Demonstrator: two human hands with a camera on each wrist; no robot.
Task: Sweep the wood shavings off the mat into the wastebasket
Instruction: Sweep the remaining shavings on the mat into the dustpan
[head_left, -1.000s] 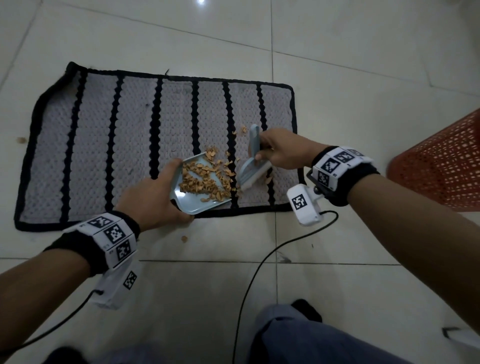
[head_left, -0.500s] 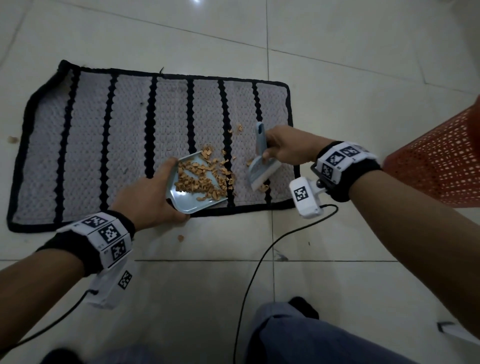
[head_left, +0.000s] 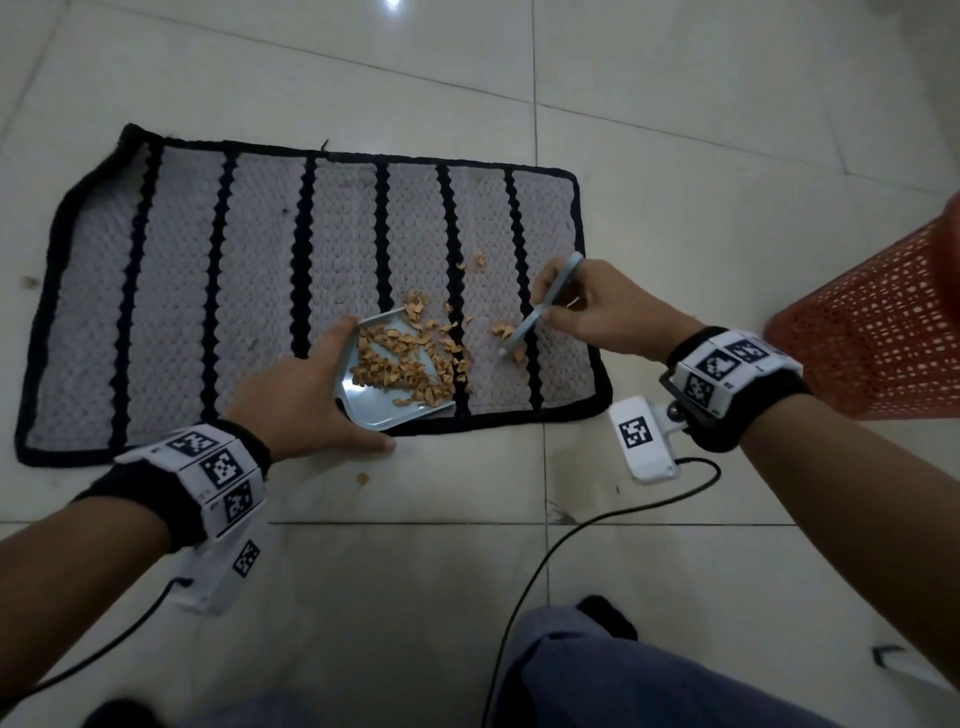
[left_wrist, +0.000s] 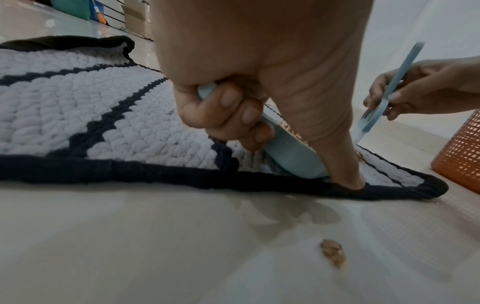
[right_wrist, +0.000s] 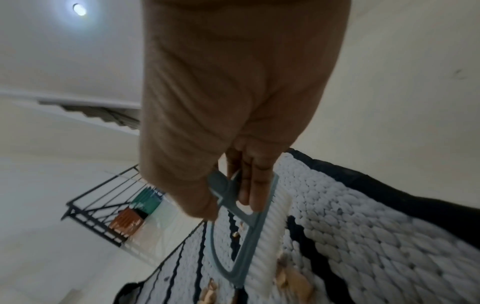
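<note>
**A:** Pale-blue dustpan (head_left: 387, 382), left hand (head_left: 306, 395) gripping its rear edge: fingers curled under it, thumb (left_wrist: 335, 148) stretched along the near side with its tip at the mat's black border. Pan tilted, front lip down on the mat (head_left: 171, 291).

**B:** Shavings?

**A:** Most wood shavings (head_left: 402, 361) piled in the pan, just right of the left hand's knuckles. A scatter lies loose on the mat between the two hands. A few more sit beyond the right hand's fingertips.

**B:** Right hand?

**A:** Right hand (head_left: 597, 312) closed round the handle of a small blue brush (head_left: 545, 306), thumb on one side, fingers threaded through the handle loop per the wrist view. White bristles (right_wrist: 270, 236) angled down onto the mat, left of the hand, a few shavings touching the tip.

**B:** Basket?

**A:** Orange mesh wastebasket (head_left: 878, 332) on the tile floor (head_left: 675, 130), right of the right wrist, off the mat. Well apart from the pan.

**B:** Strays?

**A:** One shaving (left_wrist: 333, 253) on the tile, just below the left thumb, off the mat edge. Another speck (head_left: 30, 282) on the floor far left of the left hand, past the mat's left border.
</note>
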